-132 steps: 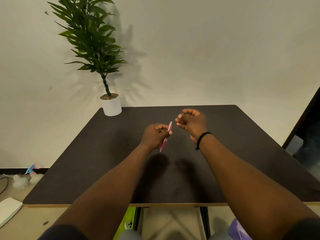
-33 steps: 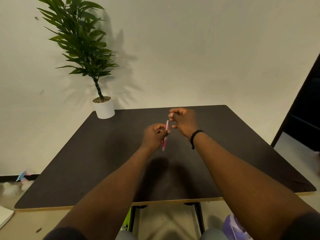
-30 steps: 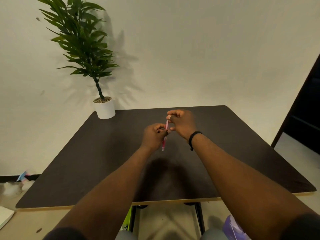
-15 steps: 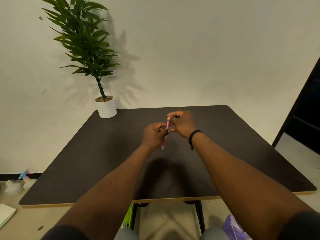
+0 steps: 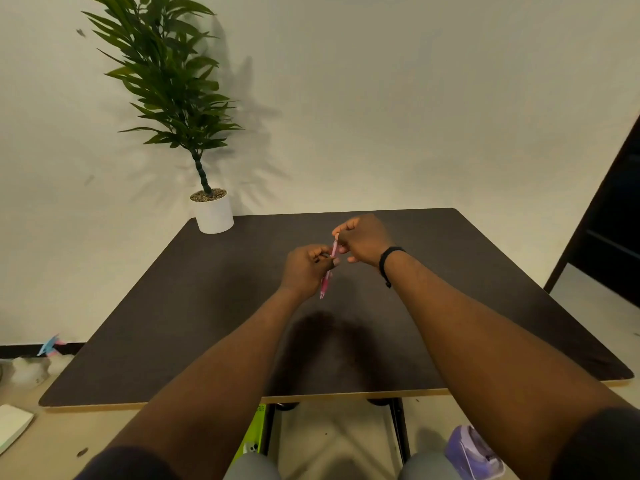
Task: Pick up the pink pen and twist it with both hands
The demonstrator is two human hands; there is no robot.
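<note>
head view:
left hand (image 5: 304, 270): frame centre, fingers curled round pink pen (image 5: 327, 279), mid-barrel
right hand (image 5: 363, 242): just right of it, pinching pen's top end
pen: tilted near upright, above dark table (image 5: 173, 306)
potted plant (image 5: 211, 211): upper left, on table's far corner

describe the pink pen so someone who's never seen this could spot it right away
Start at the dark table with a potted plant at its far left corner. Above the table's middle, the left hand grips a slim pen while the right hand pinches its top end. It is the only pink thing there.
</note>
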